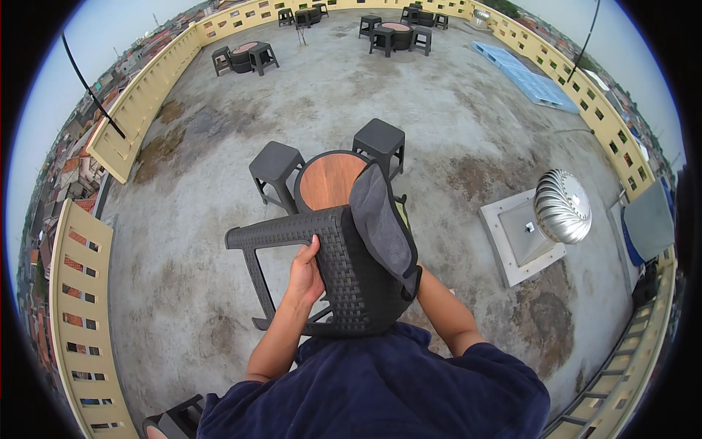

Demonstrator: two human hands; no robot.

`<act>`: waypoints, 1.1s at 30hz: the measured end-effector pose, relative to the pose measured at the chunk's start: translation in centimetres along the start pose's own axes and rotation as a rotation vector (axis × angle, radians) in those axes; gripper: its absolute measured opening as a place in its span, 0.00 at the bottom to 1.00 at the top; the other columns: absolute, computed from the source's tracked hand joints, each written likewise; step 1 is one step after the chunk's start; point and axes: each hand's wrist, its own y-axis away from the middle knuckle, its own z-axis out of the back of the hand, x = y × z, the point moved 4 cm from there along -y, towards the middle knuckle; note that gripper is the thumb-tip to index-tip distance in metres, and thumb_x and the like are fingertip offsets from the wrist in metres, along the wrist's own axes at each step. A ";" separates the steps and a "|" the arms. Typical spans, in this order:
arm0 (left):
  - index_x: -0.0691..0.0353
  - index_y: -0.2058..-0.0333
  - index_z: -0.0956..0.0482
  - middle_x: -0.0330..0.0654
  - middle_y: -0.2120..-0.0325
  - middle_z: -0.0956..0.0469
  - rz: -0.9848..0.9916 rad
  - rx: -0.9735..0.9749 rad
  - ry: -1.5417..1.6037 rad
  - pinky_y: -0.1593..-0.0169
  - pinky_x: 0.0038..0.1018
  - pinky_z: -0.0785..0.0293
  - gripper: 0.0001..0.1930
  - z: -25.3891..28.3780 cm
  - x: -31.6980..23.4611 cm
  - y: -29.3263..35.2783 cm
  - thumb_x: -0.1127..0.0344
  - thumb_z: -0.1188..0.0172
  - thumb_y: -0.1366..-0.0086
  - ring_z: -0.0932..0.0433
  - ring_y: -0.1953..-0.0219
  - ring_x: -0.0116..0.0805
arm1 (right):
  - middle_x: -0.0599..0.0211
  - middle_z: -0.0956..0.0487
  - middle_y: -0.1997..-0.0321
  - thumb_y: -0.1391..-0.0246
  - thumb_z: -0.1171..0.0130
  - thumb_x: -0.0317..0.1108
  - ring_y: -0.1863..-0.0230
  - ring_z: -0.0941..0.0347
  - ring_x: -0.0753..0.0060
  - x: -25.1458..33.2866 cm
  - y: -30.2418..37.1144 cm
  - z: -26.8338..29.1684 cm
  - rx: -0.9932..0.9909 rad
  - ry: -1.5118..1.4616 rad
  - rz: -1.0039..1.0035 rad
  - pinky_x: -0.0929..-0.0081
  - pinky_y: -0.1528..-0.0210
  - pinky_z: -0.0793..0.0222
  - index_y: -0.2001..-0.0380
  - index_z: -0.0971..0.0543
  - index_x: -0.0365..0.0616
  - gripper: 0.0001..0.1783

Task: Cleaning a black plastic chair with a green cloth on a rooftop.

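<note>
Rooftop concrete below; left hand point(306, 274) holds tilted black stool point(344, 271); grey cloth point(380, 223) draped.

right hand point(418, 282): hidden behind stool point(344, 271) | cloth point(380, 223): grip unseen

Round table point(330, 180), silver roof vent point(561, 206)

Open rooftop under daylight. Stained concrete floor point(409, 110), yellow perforated parapet wall point(150, 84) around it. Round wood-topped table point(330, 181) with dark stools point(276, 170) at centre; similar sets far. Metal turbine vent point(561, 206) right.
</note>
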 end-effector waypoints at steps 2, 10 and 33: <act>0.69 0.49 0.27 0.49 0.50 0.22 -0.102 -0.112 0.007 0.42 0.41 0.28 0.20 2.9 -1.9 2.1 0.56 0.52 0.27 0.23 0.47 0.43 | 0.57 0.38 0.31 0.36 0.51 0.41 0.33 0.40 0.58 10.4 4.8 -3.6 0.066 0.056 0.229 0.65 0.31 0.47 0.32 0.42 0.43 0.32; 0.67 0.54 0.26 0.46 0.55 0.21 -0.071 -0.142 0.041 0.49 0.40 0.23 0.17 2.2 -1.1 2.5 0.56 0.48 0.28 0.20 0.54 0.39 | 0.58 0.39 0.29 0.36 0.50 0.42 0.31 0.43 0.58 14.0 7.8 -3.7 0.215 0.234 0.180 0.64 0.30 0.49 0.32 0.42 0.42 0.33; 0.61 0.51 0.32 0.44 0.53 0.22 -0.045 -0.217 0.004 0.46 0.39 0.24 0.18 4.7 -0.1 2.5 0.52 0.48 0.28 0.22 0.51 0.38 | 0.55 0.43 0.27 0.41 0.44 0.46 0.25 0.53 0.53 18.4 7.2 -4.7 0.286 -0.153 0.251 0.54 0.26 0.64 0.31 0.41 0.45 0.38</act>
